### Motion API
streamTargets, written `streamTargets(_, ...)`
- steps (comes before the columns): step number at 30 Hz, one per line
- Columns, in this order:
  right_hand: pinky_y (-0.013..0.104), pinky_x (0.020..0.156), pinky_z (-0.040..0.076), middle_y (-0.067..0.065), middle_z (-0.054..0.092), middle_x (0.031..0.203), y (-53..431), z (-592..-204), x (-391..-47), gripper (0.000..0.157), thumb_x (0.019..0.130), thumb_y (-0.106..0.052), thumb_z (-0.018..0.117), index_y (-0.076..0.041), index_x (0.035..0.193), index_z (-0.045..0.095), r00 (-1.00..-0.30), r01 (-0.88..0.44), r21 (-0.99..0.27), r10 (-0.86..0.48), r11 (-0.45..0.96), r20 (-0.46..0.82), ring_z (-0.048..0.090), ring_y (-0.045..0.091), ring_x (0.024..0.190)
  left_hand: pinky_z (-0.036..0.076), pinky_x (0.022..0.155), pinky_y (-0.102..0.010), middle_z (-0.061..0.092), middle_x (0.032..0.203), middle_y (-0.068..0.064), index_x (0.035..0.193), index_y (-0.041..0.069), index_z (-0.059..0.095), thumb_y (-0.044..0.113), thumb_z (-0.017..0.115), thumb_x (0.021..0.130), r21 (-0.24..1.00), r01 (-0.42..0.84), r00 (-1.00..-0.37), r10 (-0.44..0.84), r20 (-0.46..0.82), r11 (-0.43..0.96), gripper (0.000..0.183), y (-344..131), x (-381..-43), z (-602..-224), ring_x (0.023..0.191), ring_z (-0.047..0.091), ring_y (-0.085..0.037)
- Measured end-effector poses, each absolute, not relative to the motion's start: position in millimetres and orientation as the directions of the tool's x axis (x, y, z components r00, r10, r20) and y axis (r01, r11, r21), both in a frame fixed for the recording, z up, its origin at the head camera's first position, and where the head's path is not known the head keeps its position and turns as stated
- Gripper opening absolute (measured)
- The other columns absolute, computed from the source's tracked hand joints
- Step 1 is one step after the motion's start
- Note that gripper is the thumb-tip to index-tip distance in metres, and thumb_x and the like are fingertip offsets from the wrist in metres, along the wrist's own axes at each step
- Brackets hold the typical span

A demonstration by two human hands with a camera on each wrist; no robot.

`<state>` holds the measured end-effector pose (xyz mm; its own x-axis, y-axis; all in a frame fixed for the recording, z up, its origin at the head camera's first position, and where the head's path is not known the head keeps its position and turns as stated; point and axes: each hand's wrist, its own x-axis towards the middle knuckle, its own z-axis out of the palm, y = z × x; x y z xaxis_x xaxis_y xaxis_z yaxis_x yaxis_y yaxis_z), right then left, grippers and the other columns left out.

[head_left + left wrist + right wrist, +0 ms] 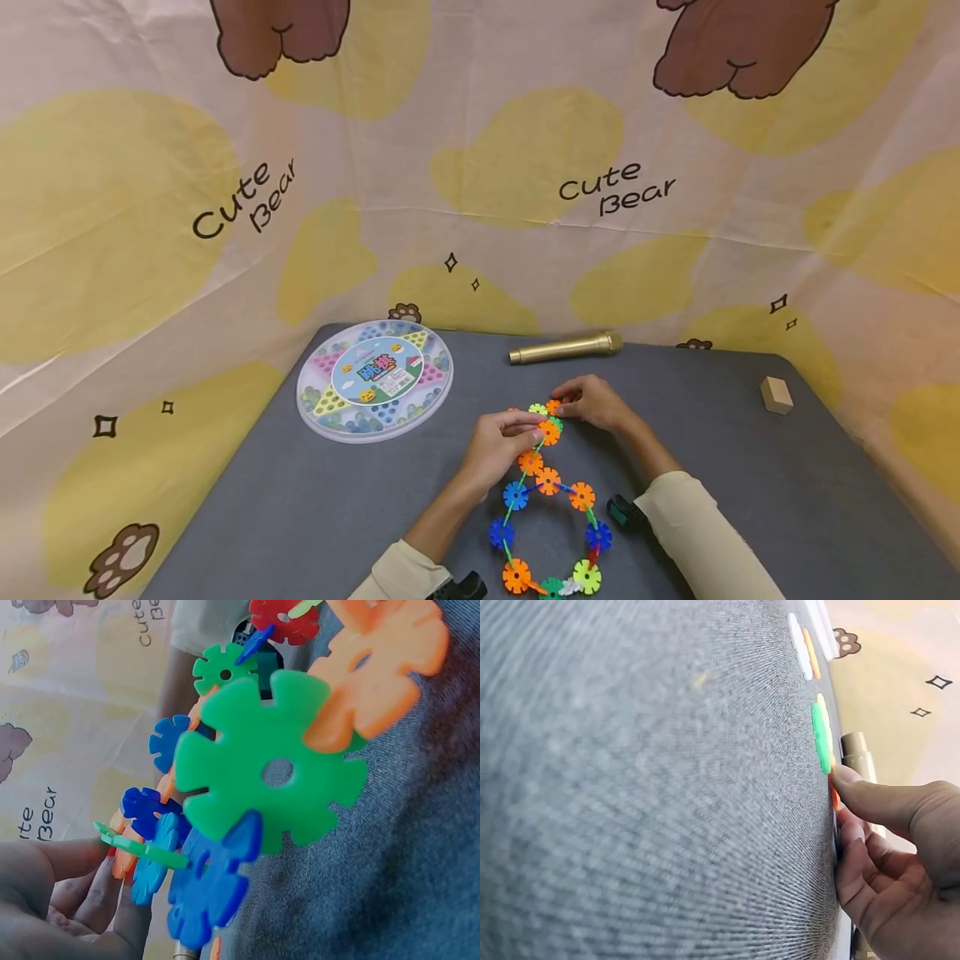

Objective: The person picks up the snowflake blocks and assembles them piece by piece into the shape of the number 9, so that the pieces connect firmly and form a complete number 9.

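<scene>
A chain of notched plastic snowflake discs point(516, 576) lies on the table, forming a ring of several colours with a tail running away from the body. My left hand point(491, 450) holds the tail, its thumb by an orange disc point(550, 432). In the left wrist view that hand point(79, 889) pinches discs behind a large green disc point(225, 735). Just to the right, my right hand point(596, 403) pinches a small orange snowflake disc point(553, 407) beside a yellow-green one point(537, 409). The right wrist view has the orange disc point(835, 796) between thumb and fingers, edge-on next to a green disc point(821, 739).
A round Chinese checkers set point(315, 417) under a clear cover sits at the back left. Behind my hands lies a gold microphone-like cylinder point(564, 348). A small wooden block point(776, 396) is at the right. A printed cloth hangs behind the grey table point(360, 517).
</scene>
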<state>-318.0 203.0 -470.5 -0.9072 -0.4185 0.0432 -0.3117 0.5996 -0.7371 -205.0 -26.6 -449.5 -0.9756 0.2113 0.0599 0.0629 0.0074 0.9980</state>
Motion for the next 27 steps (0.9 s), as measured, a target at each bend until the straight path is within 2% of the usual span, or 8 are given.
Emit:
streamTargets(6,0.025,0.058,0.049,0.004,0.068,0.084,203,-471,-319,0.018,0.09,-0.005,0.083,0.001,0.106,0.079,-0.908,-0.328,-0.726,-0.414,0.605,0.065,0.057,0.014,0.07,0.062,0.081,-0.026,0.079,0.106,-0.012,0.117,0.002,0.08,0.01,0.076,0.097,0.998,0.057,-0.977,0.206,0.055,0.006,0.022,-26,-204,-448,0.092,0.075,-0.016)
streamTargets(11,0.026,0.06,0.049,0.006,0.067,0.085,203,-469,-316,0.018,0.088,-0.005,0.085,0.0,0.101,0.074,-0.92,-0.313,-0.732,-0.385,0.605,0.075,0.057,0.016,0.073,0.06,0.079,-0.024,0.079,0.106,-0.012,0.117,0.003,0.08,0.01,0.075,0.097,0.999,0.053,-0.976,0.21,0.051,0.001,0.022,-26,-204,-448,0.091,0.075,-0.015)
streamTargets(21,0.031,0.06,0.058,0.008,0.071,0.083,214,-464,-297,0.018,0.098,-0.006,0.074,0.001,0.114,0.076,-0.9,-0.295,-0.797,-0.432,0.528,0.047,0.065,0.019,0.069,0.06,0.08,-0.022,0.079,0.109,-0.018,0.12,-0.004,0.077,0.008,0.074,0.096,0.998,0.058,-0.973,0.223,0.063,-0.026,0.027,-26,-206,-452,0.092,0.075,-0.012)
streamTargets(27,0.035,0.065,0.062,0.017,0.074,0.086,220,-455,-277,0.017,0.101,-0.006,0.071,0.004,0.114,0.072,-0.896,-0.231,-0.878,-0.444,0.418,0.024,0.07,0.024,0.073,0.059,0.078,-0.02,0.08,0.107,-0.016,0.12,-0.003,0.078,0.008,0.075,0.096,0.998,0.054,-0.974,0.218,0.058,-0.026,0.027,-25,-208,-453,0.091,0.074,-0.011)
